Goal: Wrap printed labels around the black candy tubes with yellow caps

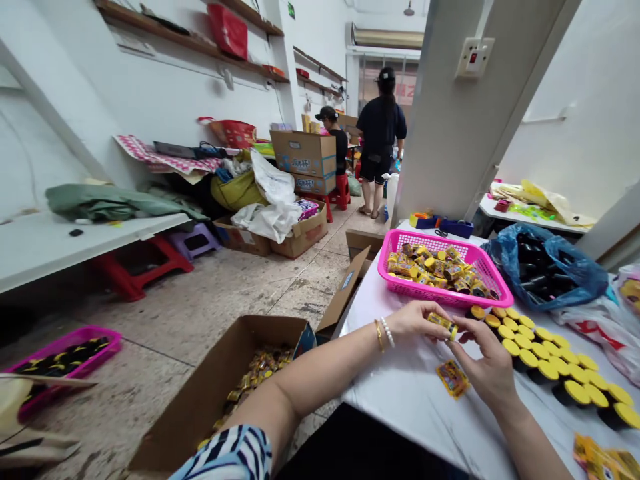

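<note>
Above the table, both my hands meet around a small yellow-labelled canister (443,325). My left hand (418,320) pinches it between thumb and fingers from one side. My right hand (484,360) grips its other end with thumb and fingertips. On the white table just below lies a flat orange-yellow printed packet (453,380). Right of my hands stand several rows of black pots with yellow lids (540,350). A pink plastic basket (445,297) beyond my hands holds many similar small canisters (425,263).
A blue plastic bag (565,297) of black pieces sits at the table's right. More orange packets (605,459) lie near the front right. An open cardboard box (185,407) of canisters is beside my left arm. Two people (383,127) are farther back, by stacked cartons (305,160).
</note>
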Demonstrator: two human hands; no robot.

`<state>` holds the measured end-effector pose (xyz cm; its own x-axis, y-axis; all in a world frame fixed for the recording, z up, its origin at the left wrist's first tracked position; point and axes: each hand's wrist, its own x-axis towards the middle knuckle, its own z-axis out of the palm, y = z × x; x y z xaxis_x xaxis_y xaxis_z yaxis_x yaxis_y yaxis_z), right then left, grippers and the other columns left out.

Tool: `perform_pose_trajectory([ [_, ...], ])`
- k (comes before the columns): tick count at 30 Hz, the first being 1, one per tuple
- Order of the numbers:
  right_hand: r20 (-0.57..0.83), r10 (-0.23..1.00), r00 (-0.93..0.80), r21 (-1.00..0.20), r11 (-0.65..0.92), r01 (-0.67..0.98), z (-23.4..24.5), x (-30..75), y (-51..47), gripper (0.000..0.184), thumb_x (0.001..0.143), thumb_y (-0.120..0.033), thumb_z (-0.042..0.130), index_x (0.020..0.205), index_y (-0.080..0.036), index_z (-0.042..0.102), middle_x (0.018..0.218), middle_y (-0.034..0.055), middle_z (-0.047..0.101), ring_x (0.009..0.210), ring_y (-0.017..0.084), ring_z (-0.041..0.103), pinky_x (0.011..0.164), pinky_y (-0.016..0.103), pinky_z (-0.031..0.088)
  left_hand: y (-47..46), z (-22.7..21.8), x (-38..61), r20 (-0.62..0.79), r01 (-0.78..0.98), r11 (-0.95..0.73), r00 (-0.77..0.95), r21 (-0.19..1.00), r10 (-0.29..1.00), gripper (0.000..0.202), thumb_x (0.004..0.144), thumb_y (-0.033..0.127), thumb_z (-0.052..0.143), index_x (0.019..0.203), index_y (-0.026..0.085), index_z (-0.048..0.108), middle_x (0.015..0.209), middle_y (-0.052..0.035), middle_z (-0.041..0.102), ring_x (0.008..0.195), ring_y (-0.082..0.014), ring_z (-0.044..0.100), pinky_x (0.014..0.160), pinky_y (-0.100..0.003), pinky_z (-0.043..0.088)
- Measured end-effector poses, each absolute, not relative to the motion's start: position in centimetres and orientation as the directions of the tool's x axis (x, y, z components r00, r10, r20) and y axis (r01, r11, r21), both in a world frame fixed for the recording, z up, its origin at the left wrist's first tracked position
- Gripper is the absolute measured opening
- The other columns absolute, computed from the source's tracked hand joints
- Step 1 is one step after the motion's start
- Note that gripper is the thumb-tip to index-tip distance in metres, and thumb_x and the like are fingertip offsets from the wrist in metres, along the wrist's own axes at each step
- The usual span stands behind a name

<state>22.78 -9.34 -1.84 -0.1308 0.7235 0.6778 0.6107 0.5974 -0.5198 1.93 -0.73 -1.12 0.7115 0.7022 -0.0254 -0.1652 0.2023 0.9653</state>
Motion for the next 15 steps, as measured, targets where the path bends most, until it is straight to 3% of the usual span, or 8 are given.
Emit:
perform_pose_trajectory([
  [6,0.784,0.611,-0.109,-0.395,0.626,0.672,-1.9,22.8,-9.1,0.03,0.092,-0.022,0.075,0.121,-0.026,0.07,0.117,0.0079,0.071,0.088,0.02,0.071,0.084,0.041,0.062,-0.4,-1.1,1.9,-0.095,-0.174,0.27,0.653,0.947,0.752,0.071,0.058,0.057,0.097,0.106,0.012,0.072,0.087,-0.0056,0.074,0.067,-0.0123,0.067,0.063,-0.025,0.047],
  [10,0.796,0.589,-0.141,-0.35,0.637,0.687,-1.6,22.4,-9.2,0.032,0.091,-0.019,0.075,0.121,-0.025,0.07,0.11,0.0072,0.074,0.09,0.021,0.071,0.086,0.041,0.062,-0.5,-0.8,2.0,-0.032,-0.202,0.214,0.651,0.956,0.758,0.063,0.058,0.05,0.099,0.097,0.009,0.072,0.079,-0.004,0.072,0.065,-0.0097,0.063,0.06,-0.022,0.042],
  [15,0.784,0.612,-0.105,-0.376,0.602,0.704,-1.3,21.7,-9.4,0.025,0.091,-0.02,0.074,0.116,-0.024,0.071,0.108,0.008,0.075,0.092,0.021,0.072,0.087,0.041,0.064,-0.5,-0.6,2.0,-0.064,-0.218,0.277,0.667,0.936,0.742,0.059,0.064,0.045,0.098,0.104,0.009,0.073,0.092,-0.0087,0.076,0.069,-0.0106,0.066,0.063,-0.023,0.045],
])
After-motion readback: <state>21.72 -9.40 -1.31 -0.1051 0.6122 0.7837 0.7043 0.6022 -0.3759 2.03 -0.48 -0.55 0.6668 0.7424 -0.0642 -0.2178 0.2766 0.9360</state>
